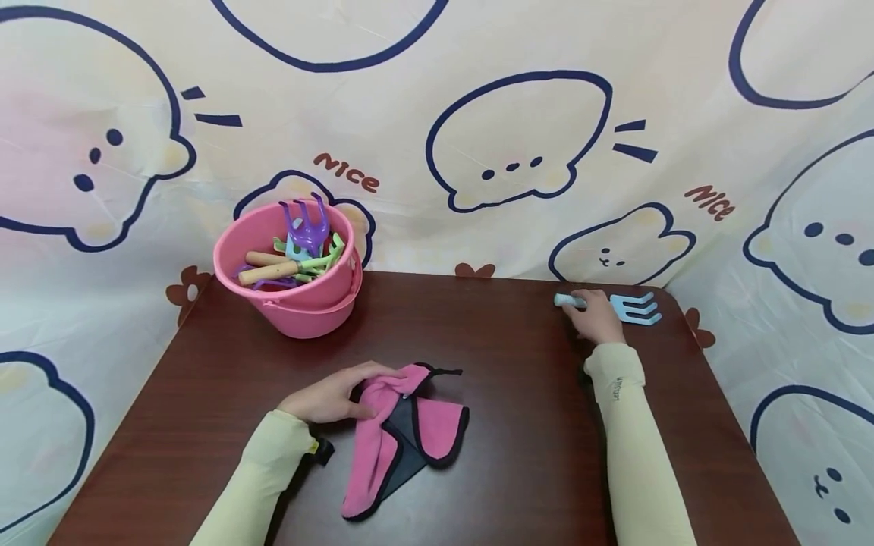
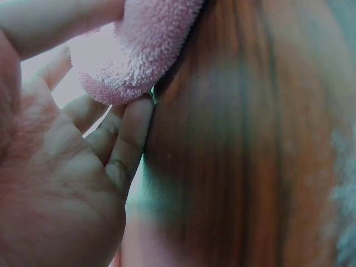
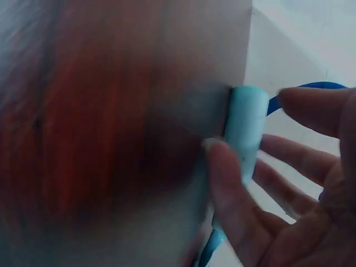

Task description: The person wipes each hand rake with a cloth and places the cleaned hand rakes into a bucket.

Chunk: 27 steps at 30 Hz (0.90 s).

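My left hand (image 1: 334,394) pinches a fold of a pink cloth (image 1: 440,428) with black edging, a dark grey underside and a short black cord. In the left wrist view, the cloth's fluffy pink fold (image 2: 139,53) lies between thumb and fingers. At the far right of the table, my right hand (image 1: 595,317) holds a light blue toy rake by its handle (image 1: 569,301). Its pronged head (image 1: 635,309) points right, past the hand. In the right wrist view, the thumb and fingers stand on either side of the handle (image 3: 247,119), with the index finger away from it.
Two nested pink buckets (image 1: 307,318) stand at the table's back left. The upper one holds several toy garden tools, among them a purple rake (image 1: 309,231) and a wooden-handled green one (image 1: 269,271). A printed curtain (image 1: 410,227) hangs behind the dark wooden table (image 1: 519,455).
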Tool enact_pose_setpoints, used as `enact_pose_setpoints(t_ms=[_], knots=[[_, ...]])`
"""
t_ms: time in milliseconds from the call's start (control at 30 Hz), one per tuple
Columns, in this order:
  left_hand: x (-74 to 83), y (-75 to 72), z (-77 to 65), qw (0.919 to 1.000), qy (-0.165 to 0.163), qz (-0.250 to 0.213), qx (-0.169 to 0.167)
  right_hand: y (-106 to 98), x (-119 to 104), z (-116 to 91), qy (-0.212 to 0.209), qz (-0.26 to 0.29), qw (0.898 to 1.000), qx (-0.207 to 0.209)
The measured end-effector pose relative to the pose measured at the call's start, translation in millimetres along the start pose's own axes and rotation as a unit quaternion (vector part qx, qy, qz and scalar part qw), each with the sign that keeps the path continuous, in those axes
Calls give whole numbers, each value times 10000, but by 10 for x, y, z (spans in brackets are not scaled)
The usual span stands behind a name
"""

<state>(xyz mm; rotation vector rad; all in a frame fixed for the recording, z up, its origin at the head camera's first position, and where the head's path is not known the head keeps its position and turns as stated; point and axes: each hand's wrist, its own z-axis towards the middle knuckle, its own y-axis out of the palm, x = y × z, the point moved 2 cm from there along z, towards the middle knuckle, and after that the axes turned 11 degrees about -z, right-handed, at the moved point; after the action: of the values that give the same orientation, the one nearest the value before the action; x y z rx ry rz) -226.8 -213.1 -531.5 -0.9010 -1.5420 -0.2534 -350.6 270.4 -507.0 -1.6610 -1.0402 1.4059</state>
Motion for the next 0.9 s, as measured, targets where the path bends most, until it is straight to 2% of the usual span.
enact_pose_setpoints(t_ms=[167, 267, 367, 433, 533, 600, 667, 733, 800, 900], knots=[[0, 12, 18, 10000, -5, 45, -17, 86, 55, -67, 176, 5, 9998, 28], [4, 19, 30, 10000, -15, 41, -14, 111, 22, -192, 588, -227, 9971, 433], [14, 24, 50, 10000, 52, 26, 67, 114, -47, -345, 998, -197, 9898, 996], [16, 24, 67, 9996, 149, 32, 223, 117, -102, -438, 1093, -90, 9852, 1318], [12, 13, 93, 9972, 263, -5, 695, 117, -185, -546, 885, 62, 9803, 1767], [5, -3, 100, 9942, 258, -212, 1027, 107, -234, -600, 606, 208, 9779, 1990], [0, -20, 113, 9891, 210, -633, 1311, 81, -264, -643, 219, 559, 9768, 2055], [-3, -29, 120, 9800, 211, -1396, 1403, 53, -284, -685, -195, 1102, 9743, 1953], [10, -25, 134, 9627, 422, -2283, 1393, 22, -294, -728, -608, 1758, 9673, 1726], [51, 19, 151, 9195, 763, -3655, 1231, -10, -309, -765, -1121, 2789, 9452, 1271]])
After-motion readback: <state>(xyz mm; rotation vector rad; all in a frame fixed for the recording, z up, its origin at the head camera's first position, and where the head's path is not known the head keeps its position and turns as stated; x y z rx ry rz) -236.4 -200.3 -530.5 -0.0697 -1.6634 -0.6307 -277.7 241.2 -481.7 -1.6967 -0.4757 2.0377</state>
